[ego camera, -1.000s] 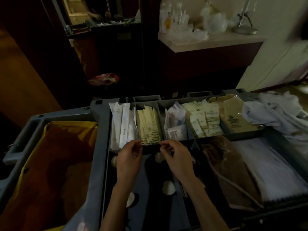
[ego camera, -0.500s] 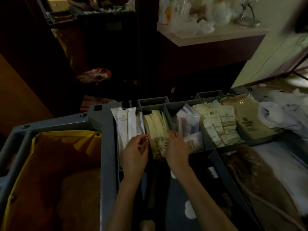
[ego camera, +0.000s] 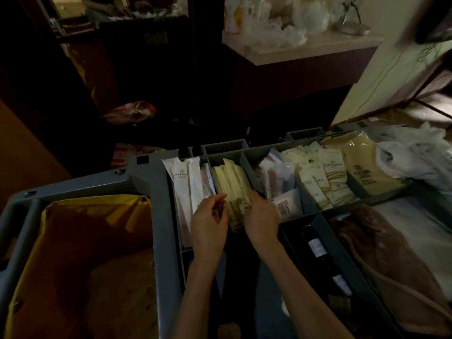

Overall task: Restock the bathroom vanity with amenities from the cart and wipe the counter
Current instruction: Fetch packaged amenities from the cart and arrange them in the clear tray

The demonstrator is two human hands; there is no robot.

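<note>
The grey housekeeping cart (ego camera: pixel 146 182) has a row of compartments filled with amenities. A stack of pale yellow packets (ego camera: pixel 232 179) stands in the second compartment. My left hand (ego camera: pixel 209 226) pinches at the stack's left near edge with curled fingers. From the right, my right hand (ego camera: pixel 260 216) curls its fingers over the near ends of the same packets, and its fingertips are hidden among them. Long white packets (ego camera: pixel 183 182) fill the compartment to the left. The vanity counter (ego camera: pixel 305 48) lies behind the cart, crowded with plastic bags and bottles.
Further compartments hold white sachets (ego camera: pixel 281 192), cream packets (ego camera: pixel 327 177) and beige bags (ego camera: pixel 364 172). White cloths (ego camera: pixel 415 157) are piled at the right. A yellow-lined bag (ego camera: pixel 93 211) hangs at the cart's left. A dark bottle (ego camera: pixel 318 248) and a brown cloth bag (ego camera: pixel 381 243) lie lower right.
Both hands moved forward from the compartment's near edge into the yellow packets, and now close on the stack from both sides. My view has come closer to the cart.
</note>
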